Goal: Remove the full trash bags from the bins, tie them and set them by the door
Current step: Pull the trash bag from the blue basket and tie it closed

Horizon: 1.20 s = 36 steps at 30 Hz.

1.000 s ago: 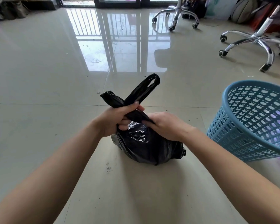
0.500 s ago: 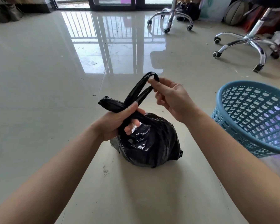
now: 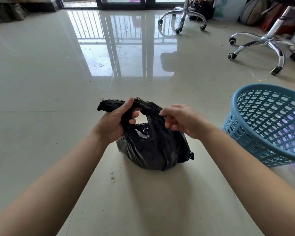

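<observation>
A full black trash bag (image 3: 153, 149) sits on the tiled floor in the middle of the head view. Its two twisted handles cross above it. My left hand (image 3: 117, 120) grips one handle, whose end sticks out to the left past my thumb. My right hand (image 3: 180, 121) pinches the other handle with curled fingers, just right of the crossing. A blue perforated plastic bin (image 3: 269, 133) stands tilted at the right, a short gap from the bag, and nothing shows inside it.
Two chrome office-chair bases stand at the back, a far chair base (image 3: 184, 17) and a nearer chair base (image 3: 266, 43) at the right. A glass sliding door (image 3: 123, 1) lies straight ahead. Clutter lines the back corners. Crumbs (image 3: 112, 177) dot the floor before the bag.
My right hand has pulled the raised handle loop down and across to the right. The left hand stays on its handle. The camera has tilted up slightly.
</observation>
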### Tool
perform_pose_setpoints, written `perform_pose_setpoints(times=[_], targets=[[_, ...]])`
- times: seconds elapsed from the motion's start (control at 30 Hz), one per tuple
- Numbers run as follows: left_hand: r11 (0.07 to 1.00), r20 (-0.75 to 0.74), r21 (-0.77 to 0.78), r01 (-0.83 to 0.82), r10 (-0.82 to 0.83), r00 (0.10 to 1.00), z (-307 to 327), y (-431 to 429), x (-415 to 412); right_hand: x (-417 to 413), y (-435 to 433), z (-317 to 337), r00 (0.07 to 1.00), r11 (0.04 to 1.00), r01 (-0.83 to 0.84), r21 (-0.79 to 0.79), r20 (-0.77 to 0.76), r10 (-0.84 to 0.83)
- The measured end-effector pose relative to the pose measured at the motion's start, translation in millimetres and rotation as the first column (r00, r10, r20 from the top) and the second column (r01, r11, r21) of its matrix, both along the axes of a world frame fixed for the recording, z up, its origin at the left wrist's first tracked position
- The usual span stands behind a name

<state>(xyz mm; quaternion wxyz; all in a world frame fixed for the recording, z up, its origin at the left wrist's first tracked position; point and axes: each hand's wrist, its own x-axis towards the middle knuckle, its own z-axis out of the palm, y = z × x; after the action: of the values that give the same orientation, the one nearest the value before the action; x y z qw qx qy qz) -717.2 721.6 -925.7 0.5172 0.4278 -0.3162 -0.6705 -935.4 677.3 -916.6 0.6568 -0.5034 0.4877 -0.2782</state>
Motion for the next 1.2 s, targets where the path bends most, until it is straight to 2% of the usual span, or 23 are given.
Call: perform_pose_setpoints(times=[0.1, 0.2, 0.27, 0.4, 0.47, 0.53, 0.6, 0.67, 0.73, 0.83, 0.93, 1.07, 1.13, 1.2], targets=[[1.000, -0.048, 0.012, 0.005, -0.004, 0.999, -0.1, -1.0, 1.2, 1.4, 5.8, -16.8, 0.983, 0.970, -0.141, 0.200, -0.088, 0.161], [1.000, -0.070, 0.002, 0.009, -0.009, 0.998, 0.1, 0.1, 0.5, 1.4, 9.5, -27.6, 0.959, 0.955, -0.196, 0.221, -0.162, 0.234], [1.000, -0.071, -0.015, 0.000, -0.001, 0.997, 0.7, -0.2, 4.7, -0.4, 7.2, -31.8, 0.958, 0.988, -0.125, 0.088, -0.249, 0.144], [0.999, -0.042, -0.040, 0.017, -0.018, 0.999, 4.6, -0.8, 11.2, 1.3, -0.7, -34.8, 0.976, 0.973, 0.124, -0.197, -0.151, -0.155], [0.997, -0.013, -0.047, 0.055, -0.055, 0.998, 6.2, 0.3, 8.5, 3.3, -4.0, -35.2, 0.964, 0.925, 0.067, -0.373, -0.216, -0.157], [0.993, 0.009, -0.051, 0.111, -0.110, 0.994, 7.6, 2.3, 3.7, 5.5, -4.4, -35.5, 0.965, 0.905, -0.103, -0.412, -0.261, -0.008], [0.986, 0.031, -0.047, 0.162, -0.161, 0.986, 8.2, 4.3, -0.7, 7.5, -2.4, -35.5, 0.971, 0.925, -0.202, -0.322, -0.190, 0.146], [0.980, 0.050, -0.042, 0.192, -0.190, 0.980, 6.3, 4.3, -0.6, 7.3, -1.1, -34.9, 0.974, 0.943, -0.221, -0.248, -0.108, 0.199], [0.974, 0.105, -0.034, 0.225, -0.220, 0.970, 4.0, 2.7, 5.5, 6.8, 0.5, -30.7, 0.978, 0.950, -0.188, -0.247, -0.135, 0.159], [0.969, 0.310, 0.025, 0.244, -0.240, 0.920, 2.3, 0.8, 11.8, 6.0, -0.7, -24.3, 0.964, 0.948, -0.126, -0.291, -0.263, 0.048], [0.991, 0.418, 0.043, 0.123, -0.130, 0.899, -1.0, -1.7, 2.9, 6.9, 0.3, -20.3, 0.960, 0.953, -0.135, -0.273, -0.274, 0.057], [0.988, 0.257, 0.002, -0.154, 0.149, 0.955, -5.0, -8.6, -6.9, 5.5, 4.6, -26.3, 0.971, 0.984, -0.141, -0.108, -0.207, 0.117], [0.978, 0.146, -0.016, -0.210, 0.210, 0.967, -5.5, -8.9, -7.8, 4.7, 7.8, -28.2, 0.965, 0.979, -0.202, 0.021, -0.167, 0.203], [0.980, 0.076, -0.044, -0.192, 0.195, 0.978, -6.8, -6.5, -8.4, 3.3, 8.3, -31.2, 0.959, 0.960, -0.251, 0.126, -0.106, 0.264]])
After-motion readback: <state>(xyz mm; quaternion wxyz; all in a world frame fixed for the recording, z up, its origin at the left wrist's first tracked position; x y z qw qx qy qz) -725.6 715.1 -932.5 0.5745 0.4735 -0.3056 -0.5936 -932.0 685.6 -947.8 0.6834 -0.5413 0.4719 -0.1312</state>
